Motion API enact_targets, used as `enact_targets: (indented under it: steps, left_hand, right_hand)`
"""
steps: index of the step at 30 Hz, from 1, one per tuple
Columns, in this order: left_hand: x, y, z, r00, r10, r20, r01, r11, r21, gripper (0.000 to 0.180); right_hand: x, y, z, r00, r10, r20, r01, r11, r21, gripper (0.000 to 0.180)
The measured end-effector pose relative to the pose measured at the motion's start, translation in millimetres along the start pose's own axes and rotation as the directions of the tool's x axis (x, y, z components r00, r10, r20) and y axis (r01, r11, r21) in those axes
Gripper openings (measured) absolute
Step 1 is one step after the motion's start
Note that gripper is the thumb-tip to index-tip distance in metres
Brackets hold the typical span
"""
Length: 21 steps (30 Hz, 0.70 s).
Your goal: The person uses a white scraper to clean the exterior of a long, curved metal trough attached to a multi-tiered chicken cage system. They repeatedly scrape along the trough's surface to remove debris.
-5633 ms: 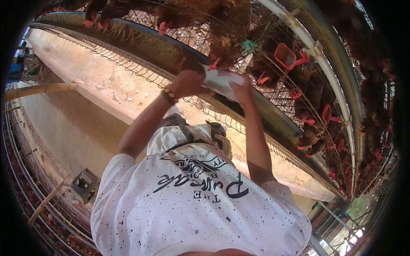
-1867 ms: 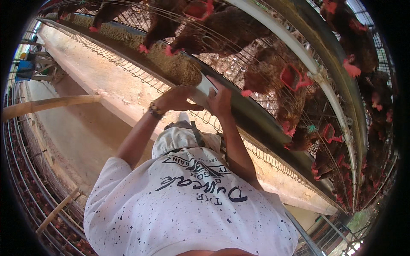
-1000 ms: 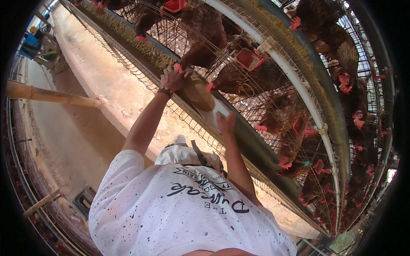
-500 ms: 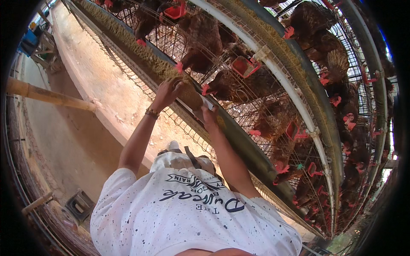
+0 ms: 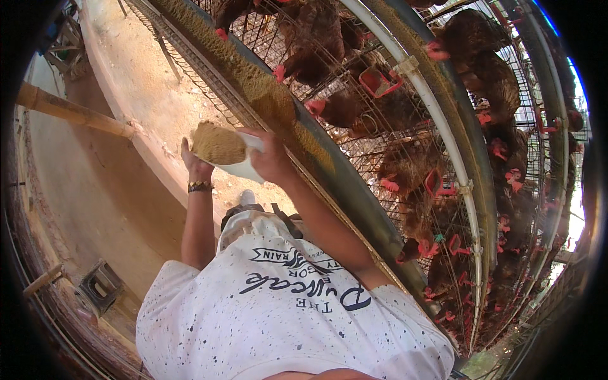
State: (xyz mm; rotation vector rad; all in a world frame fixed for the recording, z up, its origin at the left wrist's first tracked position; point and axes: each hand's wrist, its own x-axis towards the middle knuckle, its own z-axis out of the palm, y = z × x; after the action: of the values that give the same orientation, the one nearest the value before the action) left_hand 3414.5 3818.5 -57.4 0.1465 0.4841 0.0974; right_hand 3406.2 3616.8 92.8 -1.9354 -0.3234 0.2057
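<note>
A white scoop (image 5: 244, 168) heaped with brown, crumbly feed (image 5: 219, 144) is in front of me, left of the feed trough and above the pale ground. My right hand (image 5: 273, 157) is closed around its handle end. My left hand (image 5: 198, 166) is at the scoop's far left end, thumb up and fingers apart, partly hidden by the scoop; whether it touches the scoop I cannot tell. Beside my right hand runs the long dark trough (image 5: 354, 190), with feed (image 5: 263, 88) lying thick in its upper part and thinning towards me.
Brown hens (image 5: 310, 47) stand in wire cages to the right, some heads reaching towards the trough. A white pipe (image 5: 437, 107) and a second trough run above them. A bamboo pole (image 5: 76, 111) juts in from the left, and a hollow block (image 5: 101, 288) sits on the floor.
Both hands have moved left, out of the trough, bringing the loaded scoop with them. The left hand has come off the feed in the trough. My view has shifted slightly.
</note>
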Motion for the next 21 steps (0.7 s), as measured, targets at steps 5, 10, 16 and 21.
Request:
enact_targets:
  steps: [5,10,16,21]
  left_hand:
    - [-4.3,4.6,-80.7,0.981,0.182,-0.067,-0.169,0.972,0.164,0.049]
    - [-15.7,5.0,-109.6,0.950,0.008,-0.312,-0.006,1.000,0.009,0.059]
    - [-40.9,-11.3,-72.8,0.916,0.073,-0.394,0.168,0.822,0.544,0.076]
    - [-62.8,-19.6,-48.5,0.985,0.169,-0.038,-0.013,0.288,0.957,0.076]
  right_hand:
    - [-11.5,0.0,29.7,0.996,0.071,0.061,-0.066,0.995,-0.081,0.056]
    - [-36.7,6.3,7.5,0.974,0.191,0.124,-0.189,0.982,-0.030,0.054]
    - [-101.1,38.1,-65.2,0.991,0.098,0.091,-0.124,0.928,0.351,0.055]
    - [-213.0,49.9,-157.3,0.948,0.250,-0.196,-0.130,0.869,0.477,0.057]
